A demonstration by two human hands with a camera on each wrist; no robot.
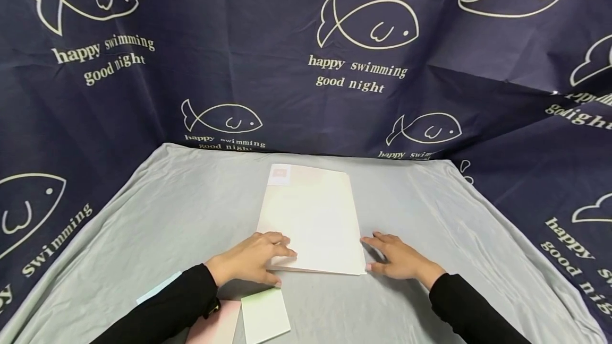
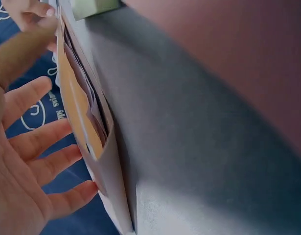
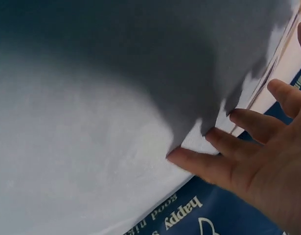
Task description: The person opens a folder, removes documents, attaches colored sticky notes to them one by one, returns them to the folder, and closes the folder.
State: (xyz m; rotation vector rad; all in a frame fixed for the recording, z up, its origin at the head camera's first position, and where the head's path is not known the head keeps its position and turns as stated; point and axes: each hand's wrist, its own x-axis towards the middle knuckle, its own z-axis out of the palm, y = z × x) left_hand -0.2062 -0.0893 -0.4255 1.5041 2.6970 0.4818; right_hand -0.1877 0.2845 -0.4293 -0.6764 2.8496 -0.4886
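My left hand point(image 1: 253, 259) is spread, its fingertips over the near left corner of the big pale folder point(image 1: 311, 222) and its thumb reaching just off the near edge. I can't be quite sure whether all of those fingertips touch the cover or some only hover over it. My right hand point(image 1: 401, 259) is spread too, fingers loosely bent, with its forefinger and thumb at the folder's right edge, close to the near corner. The folder lies flat between my two hands, near the middle of the surface point(image 1: 191, 211), with a small white label point(image 1: 279, 174) at its far left corner. From my left wrist I can see into its parted edge, where several papers point(image 2: 91, 105) sit in layers. Nearer to me, just below my left thumb, is a small pale green pad point(image 1: 265, 316), and left of that a pink sheet point(image 1: 217, 325) runs partly under my black left sleeve point(image 1: 167, 301). On the other side of that sleeve a strip of something light blue point(image 1: 160, 286) shows. A grey cloth covers the surface, and around it hangs a navy curtain point(image 1: 277, 68) printed with fish outlines and the words "happy swimming good night".
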